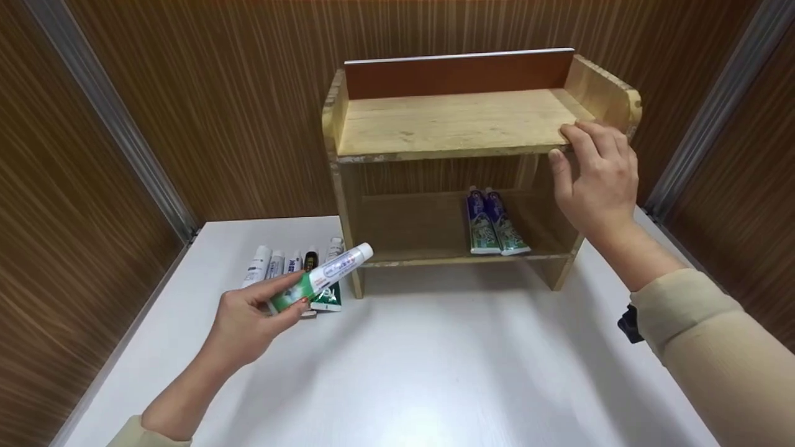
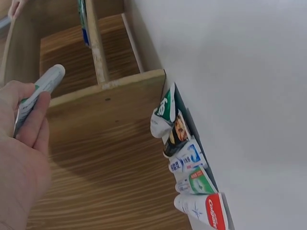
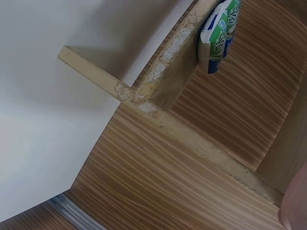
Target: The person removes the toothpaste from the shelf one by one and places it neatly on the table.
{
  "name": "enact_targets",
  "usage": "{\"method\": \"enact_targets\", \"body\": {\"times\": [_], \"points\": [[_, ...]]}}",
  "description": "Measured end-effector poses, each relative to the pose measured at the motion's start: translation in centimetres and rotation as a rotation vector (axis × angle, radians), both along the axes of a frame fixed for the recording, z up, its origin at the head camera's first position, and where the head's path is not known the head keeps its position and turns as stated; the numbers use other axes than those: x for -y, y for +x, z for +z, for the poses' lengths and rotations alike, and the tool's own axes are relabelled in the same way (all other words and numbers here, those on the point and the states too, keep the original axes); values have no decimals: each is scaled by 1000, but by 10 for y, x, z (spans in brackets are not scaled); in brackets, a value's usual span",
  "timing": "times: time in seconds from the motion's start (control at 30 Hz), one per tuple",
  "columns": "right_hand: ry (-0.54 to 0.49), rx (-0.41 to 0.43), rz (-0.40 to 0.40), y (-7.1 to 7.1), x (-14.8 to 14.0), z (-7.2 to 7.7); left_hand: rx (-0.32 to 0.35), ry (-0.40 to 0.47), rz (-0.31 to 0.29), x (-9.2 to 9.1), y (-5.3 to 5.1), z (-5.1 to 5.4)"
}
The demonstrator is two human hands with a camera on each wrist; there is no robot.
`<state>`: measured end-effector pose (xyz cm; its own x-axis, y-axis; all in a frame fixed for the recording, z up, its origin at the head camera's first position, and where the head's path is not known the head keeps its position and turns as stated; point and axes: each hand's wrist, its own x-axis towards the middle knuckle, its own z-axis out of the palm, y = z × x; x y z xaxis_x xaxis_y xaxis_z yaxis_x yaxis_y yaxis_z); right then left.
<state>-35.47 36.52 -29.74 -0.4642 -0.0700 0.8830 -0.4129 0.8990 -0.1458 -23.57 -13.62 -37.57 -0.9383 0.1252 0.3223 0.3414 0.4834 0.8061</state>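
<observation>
My left hand [image 1: 248,320] pinches a green and white toothpaste tube [image 1: 338,268] between thumb and fingers, its white cap towards the wooden shelf [image 1: 459,124]. The tube is in the air by the shelf's left front leg. My right hand [image 1: 599,177] holds the top board's front edge near the right corner, fingers on top and thumb at the edge below. Two blue and green toothpaste tubes [image 1: 481,226] lie side by side on the lower board, right of its middle. In the right wrist view only a bit of the right hand [image 3: 295,201] shows.
Several toothpaste tubes lie in a row on the white table [image 1: 435,372], left of the shelf; a red and white tube [image 2: 204,209] is at one end in the left wrist view. Wood-grain walls [image 1: 248,112] with metal corner strips [image 1: 118,118] enclose the table.
</observation>
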Motion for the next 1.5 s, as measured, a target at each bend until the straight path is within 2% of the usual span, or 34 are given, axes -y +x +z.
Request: {"method": "enact_targets", "body": {"times": [0.37,0.57,0.63,0.83,0.97,1.27,1.5], "points": [[-4,-11,1,-1,0,0,-7,-38,75,33,4,-4],[-22,-5,-2,0,0,0,-34,-64,146,47,-1,-8],[-20,-6,0,0,-1,0,-20,-64,178,52,-4,-9],[-10,-15,9,0,0,-1,45,-13,269,69,-14,-13],[-11,-21,10,0,1,0,59,32,330,82,-23,-18],[-18,-11,6,0,1,-1,172,113,479,106,-44,-33],[-23,-11,8,-1,1,0,234,123,538,113,-59,-44]]}}
